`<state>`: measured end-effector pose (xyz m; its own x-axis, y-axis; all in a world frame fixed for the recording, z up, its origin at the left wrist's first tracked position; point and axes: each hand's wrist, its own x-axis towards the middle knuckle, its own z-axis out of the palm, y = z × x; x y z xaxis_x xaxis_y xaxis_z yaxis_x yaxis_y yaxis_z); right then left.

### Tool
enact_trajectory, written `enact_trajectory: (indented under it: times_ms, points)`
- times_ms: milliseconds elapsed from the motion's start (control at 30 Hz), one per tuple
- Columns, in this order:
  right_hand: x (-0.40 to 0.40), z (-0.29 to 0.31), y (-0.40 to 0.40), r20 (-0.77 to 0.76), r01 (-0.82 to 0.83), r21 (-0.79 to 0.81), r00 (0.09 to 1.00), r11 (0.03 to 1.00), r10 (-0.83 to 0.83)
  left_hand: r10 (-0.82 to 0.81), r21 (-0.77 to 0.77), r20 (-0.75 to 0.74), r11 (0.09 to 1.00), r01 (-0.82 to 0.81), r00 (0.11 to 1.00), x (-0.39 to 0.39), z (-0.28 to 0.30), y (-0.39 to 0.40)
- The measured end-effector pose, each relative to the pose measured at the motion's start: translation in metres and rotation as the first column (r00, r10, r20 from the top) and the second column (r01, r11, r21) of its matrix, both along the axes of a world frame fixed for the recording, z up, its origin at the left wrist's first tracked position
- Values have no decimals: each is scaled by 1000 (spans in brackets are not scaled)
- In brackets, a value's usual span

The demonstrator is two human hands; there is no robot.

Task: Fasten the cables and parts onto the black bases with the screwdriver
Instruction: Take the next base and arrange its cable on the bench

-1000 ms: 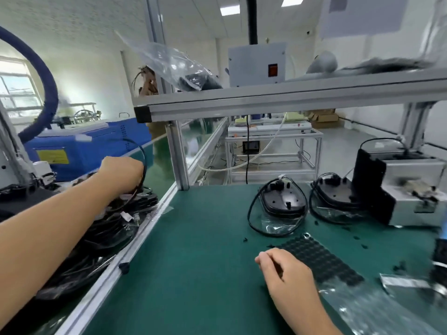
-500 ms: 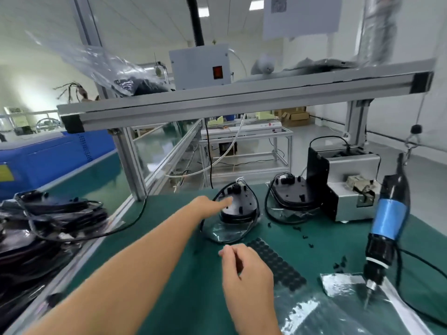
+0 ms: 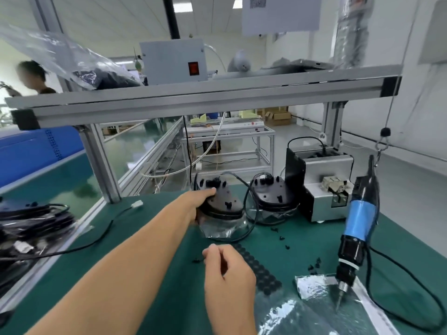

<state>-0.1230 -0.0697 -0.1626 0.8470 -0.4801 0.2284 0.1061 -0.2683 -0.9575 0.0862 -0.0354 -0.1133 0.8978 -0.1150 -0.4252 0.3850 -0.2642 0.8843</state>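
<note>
Your left hand [image 3: 202, 198] grasps the nearer black base [image 3: 223, 205] at the back of the green table [image 3: 150, 262]. Your right hand [image 3: 228, 274] is loosely curled with the fingertips pinched together; I cannot tell if it holds something. The screwdriver [image 3: 358, 228] hangs at the right.

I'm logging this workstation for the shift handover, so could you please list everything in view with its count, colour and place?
Rounded black plastic bases: two, black, far side of the mat, each ringed by a black cable.
Blue-and-black electric screwdriver: one, hanging tip-down at the right.
Silver metal screw feeder box: one, right of the bases.
Black rubber-foot strip: one, beside the right hand.
Small black loose parts: several, scattered on the green bench mat.
Bundle of black cables: one, far left.
Clear plastic bags: some, near right.
Grey switch box: one, on the shelf.
Left hand: grips the nearer base.
Right hand: fingers curled; contents unclear.
</note>
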Motion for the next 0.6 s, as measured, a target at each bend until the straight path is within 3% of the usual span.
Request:
enact_trajectory:
  times_ms: [200,267,333,500,600]
  points:
    - [-9,20,-21,116,259,206,951,944,-287,-18,-318,47,948,32,999,-69,41,51]
    - [-13,32,-33,-13,211,235,977,949,-215,-42,-429,-20,903,30,999,-103,49,70]
    - [-19,41,-38,-155,107,161,985,981,-82,-93,-511,-55,858,52,994,-132,49,85]
    - [-68,55,-42,-215,-284,153,925,947,313,-122,-521,-124,853,40,985,-192,20,119]
    - [-100,52,-54,-283,-353,7,897,936,340,-229,-476,-171,871,123,958,-222,0,130]
